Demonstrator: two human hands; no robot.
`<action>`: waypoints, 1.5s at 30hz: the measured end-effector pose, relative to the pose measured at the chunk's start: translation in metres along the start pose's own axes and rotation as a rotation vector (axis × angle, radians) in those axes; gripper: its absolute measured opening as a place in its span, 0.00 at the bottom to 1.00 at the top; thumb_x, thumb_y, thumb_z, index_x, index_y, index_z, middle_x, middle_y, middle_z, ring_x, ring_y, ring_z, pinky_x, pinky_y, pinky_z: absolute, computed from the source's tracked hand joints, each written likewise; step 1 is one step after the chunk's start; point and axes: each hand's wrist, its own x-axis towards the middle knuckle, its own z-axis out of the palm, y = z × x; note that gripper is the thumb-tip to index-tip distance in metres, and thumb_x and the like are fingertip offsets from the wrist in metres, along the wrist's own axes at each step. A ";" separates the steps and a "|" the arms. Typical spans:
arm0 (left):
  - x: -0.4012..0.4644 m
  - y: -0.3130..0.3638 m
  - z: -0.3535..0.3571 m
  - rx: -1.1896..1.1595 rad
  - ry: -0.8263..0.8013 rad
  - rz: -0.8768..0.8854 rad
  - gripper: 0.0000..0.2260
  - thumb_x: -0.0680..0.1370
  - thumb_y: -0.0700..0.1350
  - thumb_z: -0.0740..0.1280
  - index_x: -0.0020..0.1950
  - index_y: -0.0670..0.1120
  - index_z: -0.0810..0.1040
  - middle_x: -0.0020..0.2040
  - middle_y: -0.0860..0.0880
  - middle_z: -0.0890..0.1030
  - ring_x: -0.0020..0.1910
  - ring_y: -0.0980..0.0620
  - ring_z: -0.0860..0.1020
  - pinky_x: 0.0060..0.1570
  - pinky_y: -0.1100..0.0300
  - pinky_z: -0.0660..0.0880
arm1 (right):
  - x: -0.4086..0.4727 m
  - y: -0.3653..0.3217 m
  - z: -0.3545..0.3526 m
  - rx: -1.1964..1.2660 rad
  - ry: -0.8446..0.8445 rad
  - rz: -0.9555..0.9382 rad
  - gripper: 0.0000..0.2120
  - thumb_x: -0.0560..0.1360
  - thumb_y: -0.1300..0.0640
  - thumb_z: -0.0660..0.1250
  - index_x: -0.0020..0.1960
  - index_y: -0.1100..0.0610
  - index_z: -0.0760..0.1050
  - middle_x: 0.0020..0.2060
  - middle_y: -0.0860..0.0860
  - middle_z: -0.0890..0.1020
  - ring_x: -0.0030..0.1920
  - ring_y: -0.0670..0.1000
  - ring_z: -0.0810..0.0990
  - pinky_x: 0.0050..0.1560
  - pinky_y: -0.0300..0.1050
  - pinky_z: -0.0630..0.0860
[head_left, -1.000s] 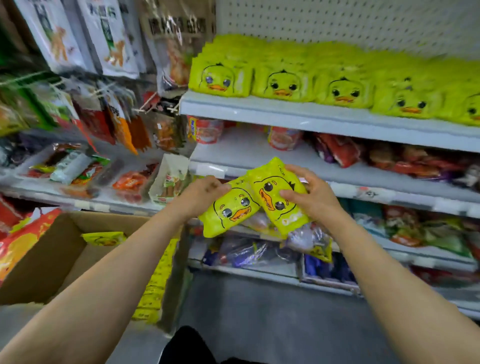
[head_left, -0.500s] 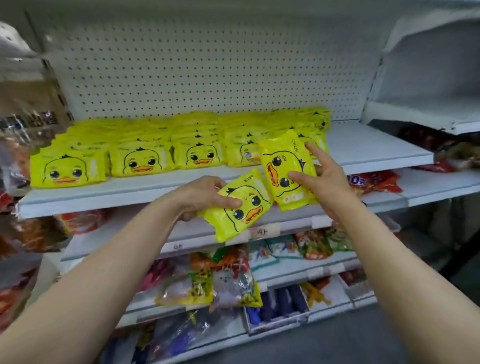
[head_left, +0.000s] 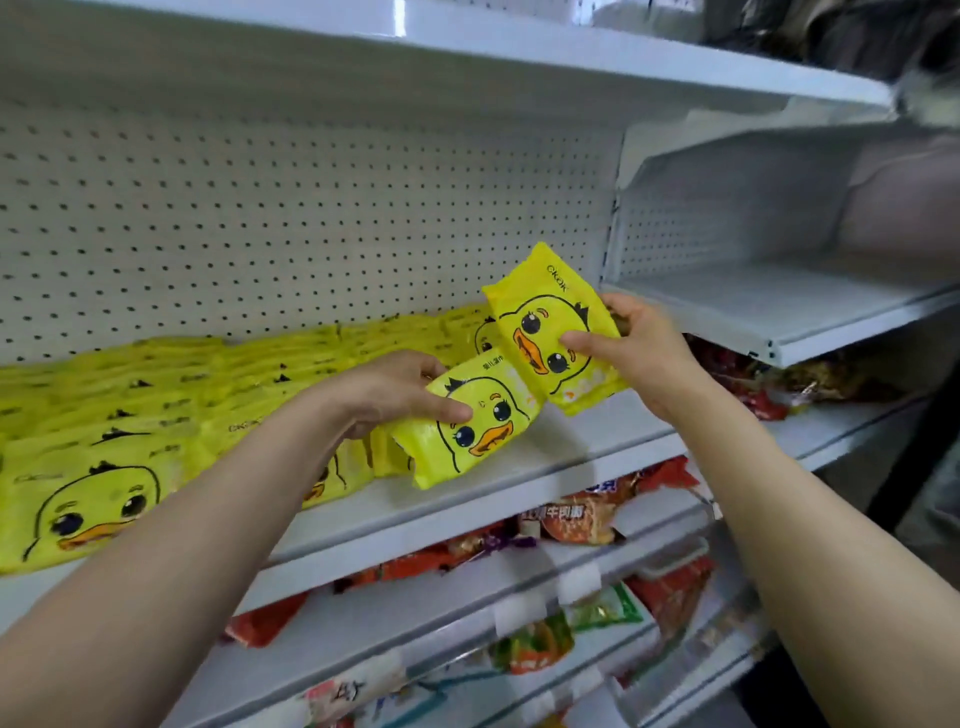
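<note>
Thumbs clamped, left grip holds lower packet, right grip upper packet.

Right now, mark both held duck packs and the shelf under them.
lower yellow duck pack (head_left: 488, 431): head view, on the printed duck's face.
upper yellow duck pack (head_left: 545, 317): head view, on the printed duck's forehead.
white shelf (head_left: 571, 441): head view, bare top surface near its front edge.
</note>
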 end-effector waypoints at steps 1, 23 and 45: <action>0.017 0.002 0.003 0.012 -0.009 0.004 0.29 0.54 0.59 0.80 0.49 0.48 0.82 0.50 0.50 0.85 0.56 0.50 0.80 0.67 0.48 0.70 | 0.010 0.006 -0.010 0.000 0.012 0.002 0.18 0.68 0.61 0.79 0.56 0.54 0.80 0.47 0.54 0.86 0.48 0.58 0.85 0.50 0.61 0.82; 0.240 0.039 0.040 0.496 0.235 -0.261 0.27 0.70 0.51 0.76 0.66 0.45 0.72 0.62 0.49 0.73 0.60 0.47 0.73 0.60 0.54 0.72 | 0.206 0.123 -0.119 0.048 -0.190 -0.063 0.15 0.68 0.62 0.78 0.52 0.54 0.81 0.45 0.49 0.86 0.44 0.50 0.86 0.46 0.47 0.83; 0.265 -0.001 0.001 0.632 0.321 -0.127 0.25 0.70 0.47 0.76 0.65 0.52 0.74 0.58 0.50 0.74 0.59 0.51 0.72 0.53 0.59 0.67 | 0.231 0.140 -0.099 0.139 -0.208 -0.045 0.14 0.68 0.65 0.77 0.52 0.57 0.81 0.44 0.51 0.87 0.44 0.53 0.86 0.45 0.49 0.83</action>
